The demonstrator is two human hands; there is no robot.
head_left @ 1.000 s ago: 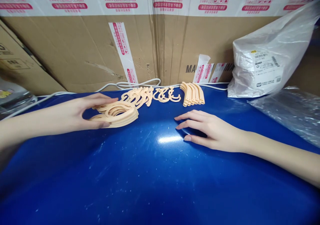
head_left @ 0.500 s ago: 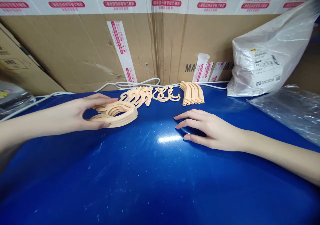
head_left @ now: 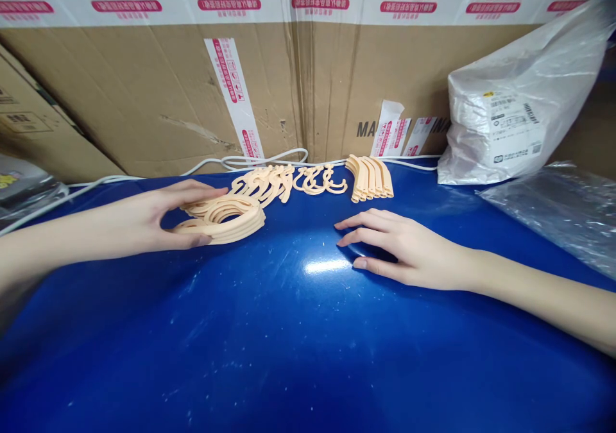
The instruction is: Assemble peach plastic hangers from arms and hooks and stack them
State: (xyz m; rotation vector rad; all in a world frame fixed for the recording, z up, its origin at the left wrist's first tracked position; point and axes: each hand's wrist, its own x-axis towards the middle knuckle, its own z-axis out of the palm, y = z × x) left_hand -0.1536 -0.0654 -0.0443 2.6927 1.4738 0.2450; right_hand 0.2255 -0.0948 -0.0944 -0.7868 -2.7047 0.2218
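My left hand (head_left: 176, 218) is wrapped around the left end of a stack of beige curved plastic pieces (head_left: 238, 228), thumb at the near side and fingers at the far side. The pieces lie on one another on the blue tabletop, with a round opening showing in them. Palm down, my right hand (head_left: 389, 247) rests on the table with its fingers apart and nothing in them. Just behind the stack is a row of beige curved pieces (head_left: 264, 183). Several small beige hooks (head_left: 315, 181) lie right of that row, followed by a bundle of beige curved arms (head_left: 369, 178).
Cardboard boxes (head_left: 158, 86) stand upright along the back of the blue table (head_left: 269, 330). A white cable (head_left: 206, 163) runs along their foot. At the right are a white plastic parcel bag (head_left: 495, 118) and clear plastic film (head_left: 558, 208); plastic-wrapped goods (head_left: 24, 192) sit at the left edge.
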